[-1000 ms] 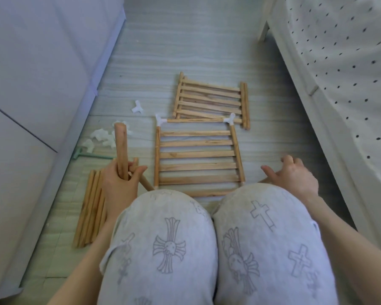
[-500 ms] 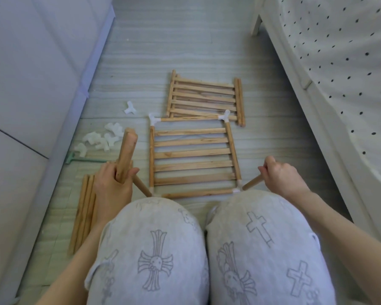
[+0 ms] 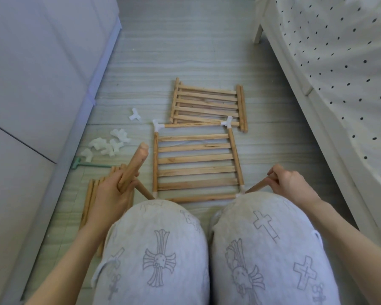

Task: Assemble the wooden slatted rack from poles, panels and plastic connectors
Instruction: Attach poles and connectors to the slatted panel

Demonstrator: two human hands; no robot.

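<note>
A slatted wooden panel (image 3: 197, 160) lies flat on the floor in front of my knees, framed by thin poles joined with white plastic connectors (image 3: 157, 125) at the corners. My left hand (image 3: 112, 194) is shut on a loose wooden pole (image 3: 135, 164) that tilts up and to the right. My right hand (image 3: 291, 183) is shut on a short pole (image 3: 256, 187) that sticks out of the near right corner connector. A second pole (image 3: 145, 191) juts from the near left corner. Behind the frame lies a stack of slatted panels (image 3: 208, 104).
A bundle of spare poles (image 3: 91, 199) lies under my left wrist. Loose white connectors (image 3: 107, 145) and one apart (image 3: 134, 114) lie left of the frame, near a green tool (image 3: 86, 165). A cabinet wall (image 3: 42, 73) runs along the left, a bed (image 3: 339, 73) along the right.
My right hand moved from resting open on my knee to gripping the pole at the near right corner. The pole in my left hand has tilted to the right.
</note>
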